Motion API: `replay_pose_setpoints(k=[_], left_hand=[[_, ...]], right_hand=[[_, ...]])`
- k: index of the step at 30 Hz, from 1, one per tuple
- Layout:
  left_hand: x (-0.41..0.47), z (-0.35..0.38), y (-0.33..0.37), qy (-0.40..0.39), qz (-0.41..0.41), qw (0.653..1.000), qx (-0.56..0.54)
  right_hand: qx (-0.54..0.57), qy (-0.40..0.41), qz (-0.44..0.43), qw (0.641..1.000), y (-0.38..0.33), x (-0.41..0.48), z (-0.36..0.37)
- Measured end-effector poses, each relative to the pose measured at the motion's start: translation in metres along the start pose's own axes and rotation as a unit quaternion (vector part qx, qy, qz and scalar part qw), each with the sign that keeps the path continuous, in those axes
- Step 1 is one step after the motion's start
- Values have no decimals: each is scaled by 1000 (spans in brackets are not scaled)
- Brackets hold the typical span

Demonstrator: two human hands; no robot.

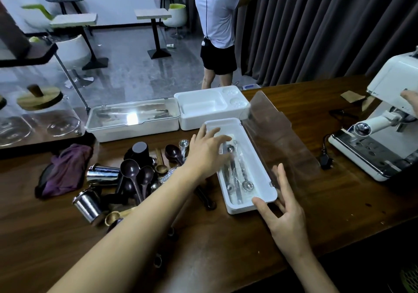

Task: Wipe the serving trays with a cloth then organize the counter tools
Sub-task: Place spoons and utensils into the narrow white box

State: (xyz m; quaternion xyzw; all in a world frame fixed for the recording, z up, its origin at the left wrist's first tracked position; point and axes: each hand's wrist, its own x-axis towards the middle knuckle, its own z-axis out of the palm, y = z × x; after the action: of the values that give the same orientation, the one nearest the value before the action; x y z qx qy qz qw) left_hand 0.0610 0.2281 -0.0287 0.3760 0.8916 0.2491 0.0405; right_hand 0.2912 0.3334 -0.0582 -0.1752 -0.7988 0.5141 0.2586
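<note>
We work at a wooden counter [226, 254]. The task item in use is the open white tray [226, 122], which lies at the centre of the counter. Its clear lid [278, 139] stands tilted open along the 3 o'clock side. Metal measuring spoons [245, 184] lie inside.

Our left hand [207, 154] is over the tray's 11 o'clock end with the fingers spread and relaxed, grasping nothing. Our right hand [285, 216] is at the 5 o'clock corner. Its fingers are straight, the thumb lies on the rim and the fingertips are against the lid's near edge, with nothing gripped.

- At 9 o'clock of the tray: a heap of dark scoops [130, 168] and steel cups [87, 204].
- Further out at 9 o'clock: the purple cloth [65, 170].
- At 11 o'clock: a closed tray [133, 121].
- At 12 o'clock: a compartment tray [203, 109].
- At 3 o'clock: a white coffee machine [384, 134].
</note>
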Motion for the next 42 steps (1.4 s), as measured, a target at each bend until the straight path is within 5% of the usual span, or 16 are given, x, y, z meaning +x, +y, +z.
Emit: replay_pose_setpoints(k=[6,13,19,25,32,42], left_hand=[[-26,-1,-43,171,-17,984,-40],[-52,-6,-65,11,-20,995,102],[-58,-27,-75,-99,-2,990,104],[-68,-38,-91,-115,24,988,103],[-62,-32,-79,-1,33,983,182],[-51,-23,-65,11,-5,975,221]], right_hand=[[6,-1,1,1000,2,-1,0],[22,-2,0,1000,1,-1,0],[29,3,0,1000,1,-1,1],[26,2,-3,1000,4,-1,0],[30,3,-4,1000,3,-1,1],[33,2,-5,999,1,-2,-1]])
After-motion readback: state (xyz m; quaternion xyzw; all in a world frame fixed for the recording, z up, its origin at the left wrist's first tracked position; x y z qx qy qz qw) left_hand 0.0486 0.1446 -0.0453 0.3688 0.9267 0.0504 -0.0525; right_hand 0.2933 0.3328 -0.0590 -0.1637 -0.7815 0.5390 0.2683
